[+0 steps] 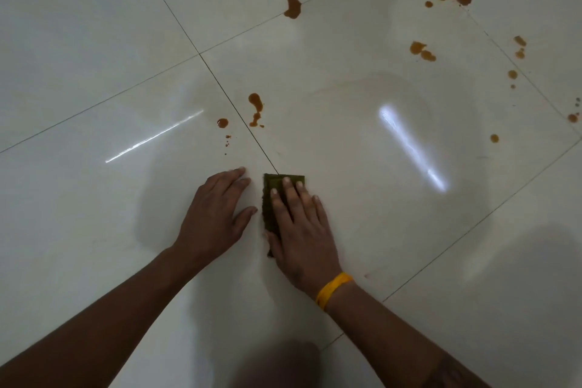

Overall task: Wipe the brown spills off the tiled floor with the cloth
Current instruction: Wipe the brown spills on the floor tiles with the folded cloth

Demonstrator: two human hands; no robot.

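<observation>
fingers of the right hand lie straight on the green cloth on the tiled floor, so it seems best to push it flat over the near brown spills just ahead.

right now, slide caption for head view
Right hand presses dark-green cloth on white tiled floor; left hand rests alongside; brown spills ahead.

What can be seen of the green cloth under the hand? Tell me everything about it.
The cloth is a dark olive green rectangle, coarse-looking, with a ragged left edge. It lies flat on the glossy pale tiled floor, its far corner on a grout line. The right hand presses it with straight fingers and covers most of it; only the far end and left strip show. The left hand rests on the floor beside it, apart. The nearest brown spill lies beyond it.
</observation>
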